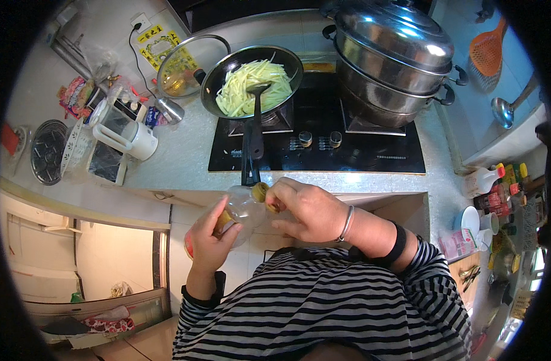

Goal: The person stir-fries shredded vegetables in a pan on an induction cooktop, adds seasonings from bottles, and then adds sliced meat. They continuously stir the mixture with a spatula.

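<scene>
My left hand [214,234] is wrapped around a clear plastic bottle [244,205] with a label, held tilted in front of the counter. The bottle has a yellow-brown neck [259,192]. Close against that neck, my right hand [307,210] pinches a small yellow-brown cap [273,208], partly hidden by the fingers. Beyond the bottle, a dark wok [207,92] on the left burner holds pale green vegetable strips [234,92]. A black spatula [257,117] rests in the wok, its handle lying along the wok's handle [246,153].
A large stacked metal steamer [388,85] stands on the right burner of the black gas stove [365,155]. A glass lid [178,67] leans on the wall. To the left is a clear jug appliance [117,128]; to the right, several sauce bottles [478,182] and bowls [467,219].
</scene>
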The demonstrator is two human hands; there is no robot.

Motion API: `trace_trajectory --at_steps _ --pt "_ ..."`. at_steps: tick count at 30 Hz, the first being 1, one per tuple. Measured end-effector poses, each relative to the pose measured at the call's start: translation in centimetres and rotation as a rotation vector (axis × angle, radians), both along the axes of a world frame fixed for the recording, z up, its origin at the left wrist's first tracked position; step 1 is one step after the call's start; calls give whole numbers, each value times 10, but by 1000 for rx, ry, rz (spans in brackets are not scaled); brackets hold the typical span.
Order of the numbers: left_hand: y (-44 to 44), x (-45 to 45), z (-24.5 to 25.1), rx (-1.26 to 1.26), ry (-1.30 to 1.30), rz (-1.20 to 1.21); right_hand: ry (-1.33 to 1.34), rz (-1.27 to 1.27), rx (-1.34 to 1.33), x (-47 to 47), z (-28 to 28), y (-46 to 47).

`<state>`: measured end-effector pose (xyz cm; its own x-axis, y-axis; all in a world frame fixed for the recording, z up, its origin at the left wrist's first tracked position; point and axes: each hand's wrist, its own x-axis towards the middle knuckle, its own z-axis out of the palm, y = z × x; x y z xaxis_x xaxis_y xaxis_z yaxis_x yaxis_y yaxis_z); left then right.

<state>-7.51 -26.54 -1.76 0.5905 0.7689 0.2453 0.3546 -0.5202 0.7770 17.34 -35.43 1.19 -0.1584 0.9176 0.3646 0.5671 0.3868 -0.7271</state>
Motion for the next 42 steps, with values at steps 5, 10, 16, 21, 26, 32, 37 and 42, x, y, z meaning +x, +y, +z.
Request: trace_trajectory --at_steps 5,10,16,21,26,32,37,42 --pt "27 -33 12 150 66 131 88 87 59 -6 1 9" --pt "68 -47 38 289 -2 154 121 153 -9 -6 7 13" --pt "132 -28 53 576 20 123 123 51 -33 -4 4 16" --pt "187 -1 61 944 134 72 89 -37 -112 5 -3 14" --pt "217 22 60 925 189 26 117 -137 -86 13 -11 7" --pt "237 45 59 854 137 -42 95 -198 -116 19 -17 2" --pt "250 50 60 615 205 -62 91 -206 -111 20 -19 3" --pt "272 55 58 373 84 -89 99 -198 -106 19 -22 6"
